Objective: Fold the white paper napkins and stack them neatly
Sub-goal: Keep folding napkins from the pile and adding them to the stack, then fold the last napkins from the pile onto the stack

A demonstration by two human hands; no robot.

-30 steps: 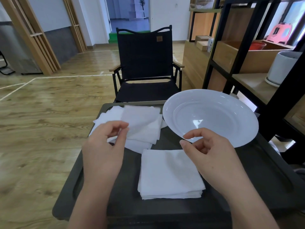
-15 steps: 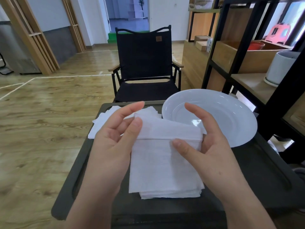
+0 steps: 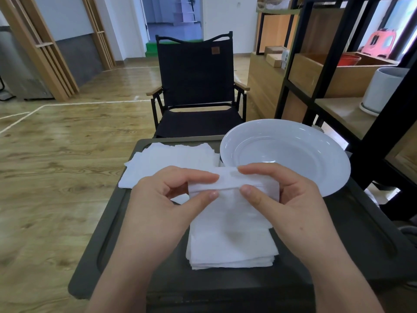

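Note:
A white paper napkin (image 3: 230, 206) hangs in the air over the dark table, its top edge folded over. My left hand (image 3: 167, 206) pinches that folded edge between thumb and forefinger. My right hand (image 3: 291, 199) pinches the same edge just to the right. Below the napkin lies a squared stack of folded napkins (image 3: 234, 251) near the table's front. A looser pile of unfolded napkins (image 3: 167, 159) lies at the far left of the table, partly hidden by my left hand.
A large white plate (image 3: 293, 152) sits at the table's far right, touching the held napkin's upper edge in view. The dark table (image 3: 338, 240) has a raised rim. A black folding chair (image 3: 196, 86) stands beyond it, a black-framed shelf unit (image 3: 338, 71) to the right.
My left hand lifted one napkin off the far pile and brought it over the folded stack. Both hands took hold of it and turned its top edge down into a fold.

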